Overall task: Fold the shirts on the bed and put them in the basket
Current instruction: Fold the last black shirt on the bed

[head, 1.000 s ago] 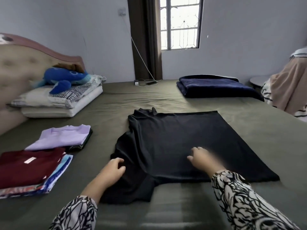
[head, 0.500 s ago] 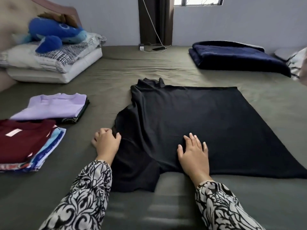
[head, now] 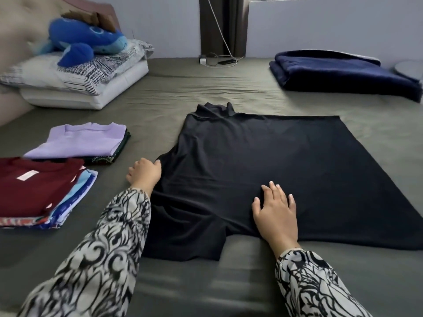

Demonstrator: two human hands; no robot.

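Head view, notes as spoken.

— Where's the garment? Black, thin, matte knit shirt (head: 263, 170), spread flat on the olive-green sheet of the bed (head: 206, 88). Collar points away from the person, hem runs off to the right; near sleeve hangs toward the camera.

— Hands? Left hand (head: 144, 173) sits at the shirt's left edge, fingers curled on the cloth by the shoulder, pinching it as far as I can tell. Right hand (head: 274, 212) lies flat, fingers spread, pressing the near edge beside the sleeve.

— What does the next move turn on? Judging by this, a fold along the collar-to-hem line. Shirt's body lies to the right of the left hand, so that hand is nearer the edge to be carried over; the right one pins.

— Fabric? Soft, limp, a few ripples near the shoulder; likely to slide and bunch.

— Anything else? Folded lilac shirt (head: 80, 140) and folded maroon shirt (head: 34, 186) on stacks, left. No basket in view.
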